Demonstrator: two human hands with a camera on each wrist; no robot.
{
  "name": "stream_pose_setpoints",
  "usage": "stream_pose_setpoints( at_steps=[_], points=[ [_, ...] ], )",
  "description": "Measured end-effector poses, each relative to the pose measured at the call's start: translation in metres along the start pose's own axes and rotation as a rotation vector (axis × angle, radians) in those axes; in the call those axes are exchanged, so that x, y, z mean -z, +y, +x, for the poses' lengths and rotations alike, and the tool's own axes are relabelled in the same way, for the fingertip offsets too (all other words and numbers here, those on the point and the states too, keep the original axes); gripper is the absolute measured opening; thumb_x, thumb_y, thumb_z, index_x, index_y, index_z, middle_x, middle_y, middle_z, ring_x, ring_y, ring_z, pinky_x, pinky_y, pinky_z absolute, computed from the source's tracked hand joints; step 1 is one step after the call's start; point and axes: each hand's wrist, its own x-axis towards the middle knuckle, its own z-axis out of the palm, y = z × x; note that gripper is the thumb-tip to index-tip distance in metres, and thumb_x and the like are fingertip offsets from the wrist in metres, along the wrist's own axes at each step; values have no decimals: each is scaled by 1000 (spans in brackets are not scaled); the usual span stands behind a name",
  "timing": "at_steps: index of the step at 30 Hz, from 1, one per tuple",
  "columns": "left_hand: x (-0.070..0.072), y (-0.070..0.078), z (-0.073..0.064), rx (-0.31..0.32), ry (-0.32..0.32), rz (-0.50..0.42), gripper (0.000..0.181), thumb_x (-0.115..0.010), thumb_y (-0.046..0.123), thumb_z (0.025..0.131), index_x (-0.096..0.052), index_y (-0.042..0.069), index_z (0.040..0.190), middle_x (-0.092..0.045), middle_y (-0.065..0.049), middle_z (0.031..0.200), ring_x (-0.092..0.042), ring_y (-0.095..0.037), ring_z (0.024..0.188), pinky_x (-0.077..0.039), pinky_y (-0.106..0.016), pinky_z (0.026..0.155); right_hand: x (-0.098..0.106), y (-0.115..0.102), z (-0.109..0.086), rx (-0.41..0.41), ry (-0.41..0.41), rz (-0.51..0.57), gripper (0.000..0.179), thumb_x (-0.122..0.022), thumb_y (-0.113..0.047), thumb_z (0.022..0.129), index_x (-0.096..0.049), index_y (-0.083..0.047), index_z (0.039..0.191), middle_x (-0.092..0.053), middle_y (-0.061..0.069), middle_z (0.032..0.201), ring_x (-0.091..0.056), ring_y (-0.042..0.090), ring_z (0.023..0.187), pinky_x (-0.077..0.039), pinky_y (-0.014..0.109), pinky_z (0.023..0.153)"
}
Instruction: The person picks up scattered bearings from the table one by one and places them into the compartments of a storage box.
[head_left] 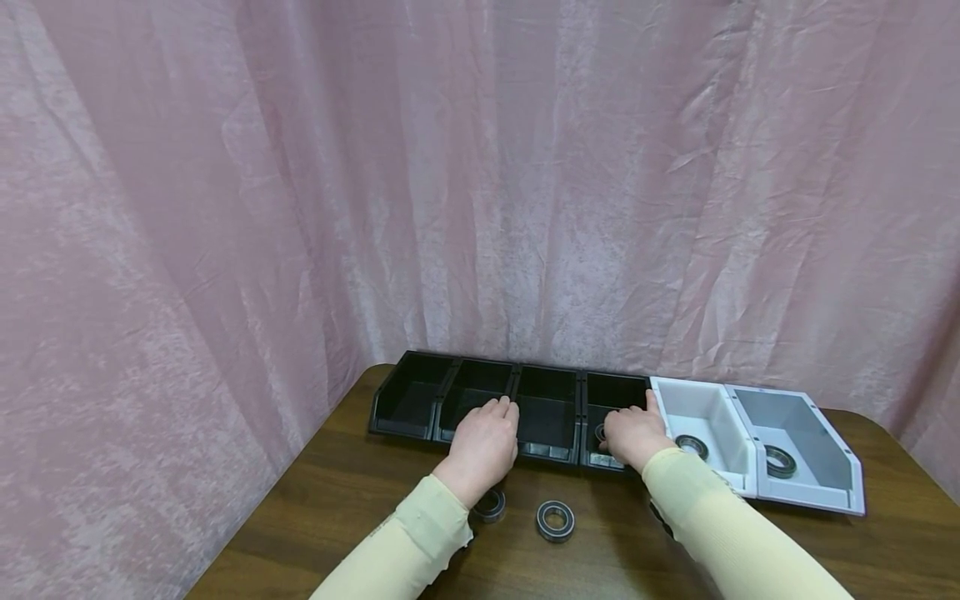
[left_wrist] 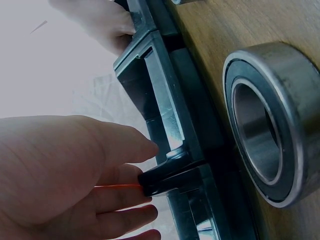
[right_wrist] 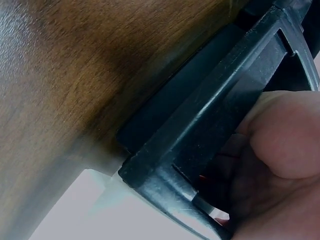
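Note:
My right hand (head_left: 633, 435) reaches into the fourth black bin (head_left: 611, 388), pinching a ball bearing (head_left: 599, 432) that is mostly hidden by the fingers. One finger stretches out toward the white bin's edge. From the right wrist view, the thumb (right_wrist: 287, 135) and shadowed fingers are inside the bin, behind its front lip (right_wrist: 200, 120). My left hand (head_left: 483, 442) rests over the divider between the second and third black bins, fingers fairly straight. In the left wrist view its thumb (left_wrist: 132, 145) and fingers lie on either side of that divider (left_wrist: 167, 172).
Two loose bearings, one (head_left: 555, 521) and another (head_left: 489, 505) partly behind the left wrist, lie on the wooden table (head_left: 300, 517). A white bin (head_left: 716, 433) and a grey bin (head_left: 813, 458) at right each hold a bearing. A pink curtain (head_left: 480, 183) hangs behind.

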Motion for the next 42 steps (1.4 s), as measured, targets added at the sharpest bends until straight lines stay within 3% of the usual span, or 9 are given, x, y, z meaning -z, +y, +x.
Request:
stream_pose_setpoints(
  at_steps=[14, 19, 26, 34, 42],
  points=[
    [1, 0, 0, 8, -5, -5, 44, -83, 22, 97, -74, -1, 135, -74, -17, 139, -72, -29, 127, -60, -41, 105, -2, 2, 2, 1, -2, 2, 20, -83, -30, 98, -82, -12, 90, -80, 11, 101, -71, 40, 105, -20, 75, 125],
    [0, 0, 0, 13, -14, 3, 44, -81, 23, 99, -74, 0, 135, -73, -16, 140, -72, -28, 128, -60, -41, 106, -3, 2, 0, 20, 49, 8, 25, -84, -32, 97, -82, -7, 99, -78, 15, 110, -67, 41, 114, -24, 75, 124],
    [2, 0, 0, -1, 5, 9, 41, -82, 21, 96, -75, 0, 131, -75, -15, 136, -73, -28, 123, -61, -39, 101, -8, 6, -9, 16, 132, 53, 53, -80, -36, 101, -74, 9, 128, -68, 29, 140, -51, 51, 147, -26, 72, 126],
    [0, 0, 0, 2, 5, 7, 42, -81, 22, 98, -74, 0, 133, -74, -15, 137, -72, -29, 126, -60, -40, 104, -11, 8, -22, 38, 231, 58, 64, -77, -39, 103, -66, 12, 139, -60, 32, 151, -48, 50, 150, -31, 68, 126],
    [-1, 0, 0, 11, -27, -10, 43, -80, 22, 99, -74, 0, 136, -73, -16, 140, -71, -29, 129, -59, -41, 107, -10, 10, -36, 33, 271, 78, 71, -76, -42, 103, -62, 14, 144, -56, 33, 155, -46, 51, 151, -33, 68, 125]
  ],
)
